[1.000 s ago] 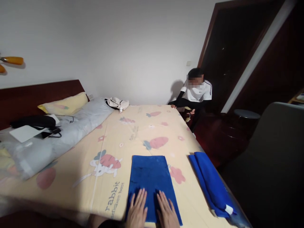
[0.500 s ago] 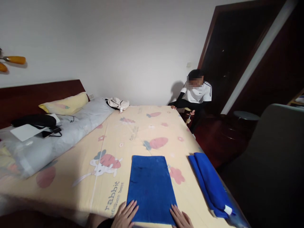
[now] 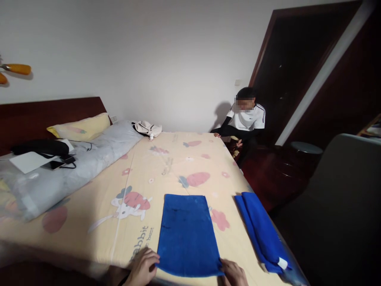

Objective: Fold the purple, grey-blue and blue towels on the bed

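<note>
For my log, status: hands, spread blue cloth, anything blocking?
Left hand, right hand pinching near corners of blue cloth. Cloth spread on patterned bedsheet. Nothing blocking; folded blue bundle apart, right.

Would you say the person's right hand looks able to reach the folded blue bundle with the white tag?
Probably yes: only bedsheet shows between the right hand and the folded blue bundle, though the hand would likely first have to release the flat blue cloth it holds.

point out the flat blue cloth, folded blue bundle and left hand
Flat blue cloth (image 3: 188, 236), head view, middle of its top.
Folded blue bundle (image 3: 262, 232), head view, middle of its top.
Left hand (image 3: 144, 265), head view, back of the hand.
</note>
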Tool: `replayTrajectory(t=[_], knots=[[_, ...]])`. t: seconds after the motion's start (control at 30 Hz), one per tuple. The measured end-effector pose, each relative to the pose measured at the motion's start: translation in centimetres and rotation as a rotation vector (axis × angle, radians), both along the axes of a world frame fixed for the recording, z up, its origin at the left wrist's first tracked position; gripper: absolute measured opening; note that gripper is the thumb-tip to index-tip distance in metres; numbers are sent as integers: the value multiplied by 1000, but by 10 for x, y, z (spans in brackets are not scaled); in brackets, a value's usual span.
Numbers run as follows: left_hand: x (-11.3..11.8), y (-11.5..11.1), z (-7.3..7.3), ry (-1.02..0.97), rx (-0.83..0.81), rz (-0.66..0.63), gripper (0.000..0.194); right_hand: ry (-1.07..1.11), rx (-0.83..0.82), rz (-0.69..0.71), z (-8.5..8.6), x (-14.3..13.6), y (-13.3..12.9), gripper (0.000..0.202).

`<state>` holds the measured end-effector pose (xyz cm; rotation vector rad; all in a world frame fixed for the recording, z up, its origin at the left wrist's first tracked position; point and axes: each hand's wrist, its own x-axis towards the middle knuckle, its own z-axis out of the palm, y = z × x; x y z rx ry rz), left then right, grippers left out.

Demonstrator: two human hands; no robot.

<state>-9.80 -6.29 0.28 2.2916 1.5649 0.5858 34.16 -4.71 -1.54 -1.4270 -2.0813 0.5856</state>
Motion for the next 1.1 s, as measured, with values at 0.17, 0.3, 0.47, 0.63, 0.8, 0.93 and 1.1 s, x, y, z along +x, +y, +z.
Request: replayTrajectory(t=[0.17, 0.3, 0.47, 0.63, 0.8, 0.93, 1.1], knots=[[3, 31, -1, -264, -317, 241, 18, 498, -183, -165, 40, -29, 16, 44], [1, 45, 6, -393, -314, 262, 33, 640, -251, -276, 59, -48, 29, 45], [16, 45, 7, -374, -149, 321, 38, 521, -227, -309, 53, -58, 39, 42], [34, 38, -8, -4, -103, 408, 29, 305, -152, -300, 16, -57, 39, 35], [39, 31, -19, 224, 49, 491, 30, 72, 217, -283, -18, -50, 36, 23], [38, 28, -15, 251, 193, 509, 29, -61, 316, -318, -26, -43, 35, 32], [56, 29, -3, 200, 211, 417, 36, -190, 383, -313, -21, -53, 35, 38]])
